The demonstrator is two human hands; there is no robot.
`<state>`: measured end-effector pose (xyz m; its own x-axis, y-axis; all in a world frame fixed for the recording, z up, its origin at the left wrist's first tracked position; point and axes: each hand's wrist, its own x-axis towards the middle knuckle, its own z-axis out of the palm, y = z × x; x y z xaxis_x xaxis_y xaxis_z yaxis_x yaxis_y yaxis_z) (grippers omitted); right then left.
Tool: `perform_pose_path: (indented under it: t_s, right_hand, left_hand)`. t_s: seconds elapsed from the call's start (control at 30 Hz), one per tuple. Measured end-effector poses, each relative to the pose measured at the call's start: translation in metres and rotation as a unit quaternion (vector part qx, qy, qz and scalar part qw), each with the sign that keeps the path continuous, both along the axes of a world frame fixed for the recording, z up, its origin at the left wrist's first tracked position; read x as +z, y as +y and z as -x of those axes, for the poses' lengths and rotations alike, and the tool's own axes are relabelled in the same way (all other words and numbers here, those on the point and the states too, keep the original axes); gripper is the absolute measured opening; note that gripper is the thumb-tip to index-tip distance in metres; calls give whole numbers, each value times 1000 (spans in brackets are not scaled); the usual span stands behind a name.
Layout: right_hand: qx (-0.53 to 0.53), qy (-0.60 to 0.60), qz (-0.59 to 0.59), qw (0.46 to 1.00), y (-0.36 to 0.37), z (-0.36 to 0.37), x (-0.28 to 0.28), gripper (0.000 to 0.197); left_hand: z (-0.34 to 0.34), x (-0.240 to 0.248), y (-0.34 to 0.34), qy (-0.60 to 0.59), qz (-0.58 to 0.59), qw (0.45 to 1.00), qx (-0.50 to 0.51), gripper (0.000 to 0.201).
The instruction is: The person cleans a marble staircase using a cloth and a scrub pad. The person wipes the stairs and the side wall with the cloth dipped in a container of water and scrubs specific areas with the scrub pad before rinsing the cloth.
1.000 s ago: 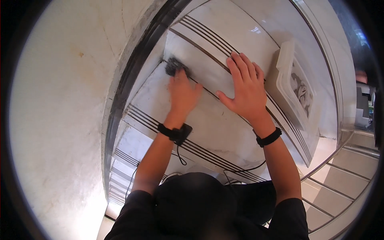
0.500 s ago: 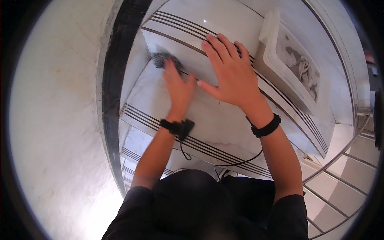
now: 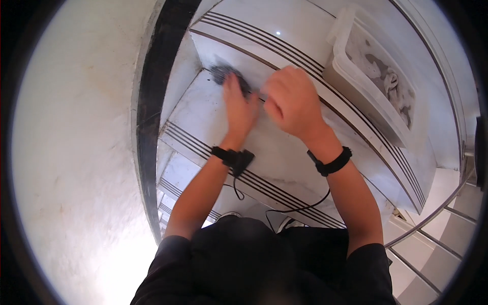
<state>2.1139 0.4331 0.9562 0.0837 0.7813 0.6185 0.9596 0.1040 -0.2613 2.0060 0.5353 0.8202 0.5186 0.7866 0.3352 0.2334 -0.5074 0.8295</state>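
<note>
My left hand (image 3: 240, 113) is pressed on a dark grey rag (image 3: 223, 74), which is smeared by motion. The rag lies in the inner corner of a pale marble stair step (image 3: 203, 109), where the tread meets the riser. To its right, my right hand (image 3: 295, 101) is curled into a loose fist near the step's back edge. Nothing shows in its fingers, though they are slightly blurred. Both wrists wear black straps, and the left one carries a small black box with a cable.
On the step above, at the upper right, stands a white plastic tub (image 3: 366, 113) holding murky water and a pale wet cloth (image 3: 391, 84). A plastered wall (image 3: 76, 142) with a black skirting strip (image 3: 152, 96) borders the left. Metal railing (image 3: 432, 203) curves at the lower right. A black cable (image 3: 300, 208) hangs below my hands.
My right hand was spread flat over the stair edge and has curled closed. My left hand has shifted a little right with the rag. The whole view has moved slightly.
</note>
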Motion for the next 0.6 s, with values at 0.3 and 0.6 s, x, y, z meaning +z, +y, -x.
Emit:
perform_pose_path:
  t_s: [0.3,0.6]
  right_hand:
    - [6,66,119,991,-24,31,-77,12]
    - [77,460,61,883,38,78,-104,31]
  left_hand:
    - [45,16,-36,174,-66,952,-243,19]
    - [100,75,45,109,-75,984,-123,21]
